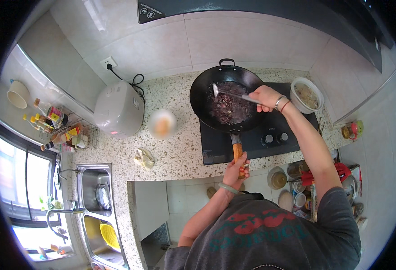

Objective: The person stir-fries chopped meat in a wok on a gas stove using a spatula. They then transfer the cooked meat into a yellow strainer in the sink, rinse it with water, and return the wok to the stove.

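Note:
A black wok (201,101) sits on the dark cooktop (216,153), tilted in the view, with dark, purplish chopped food (229,105) spread over its bottom. My left hand (234,172) is wrapped round the wok's wooden handle (237,150) at the near side. Over the wok's right part, my right hand (265,98) grips the grey handle of a spatula (238,95). The spatula's silver head reaches into the food near the wok's middle left. Its exact shape is partly hidden by the food.
Right of the wok stands a white tub (306,95) of pale food. To the left are a blurred white bowl (162,124), a crumpled cloth (144,159) and a rice cooker (119,109). A double sink (94,189) lies far left; a range hood (261,11) overhangs the back.

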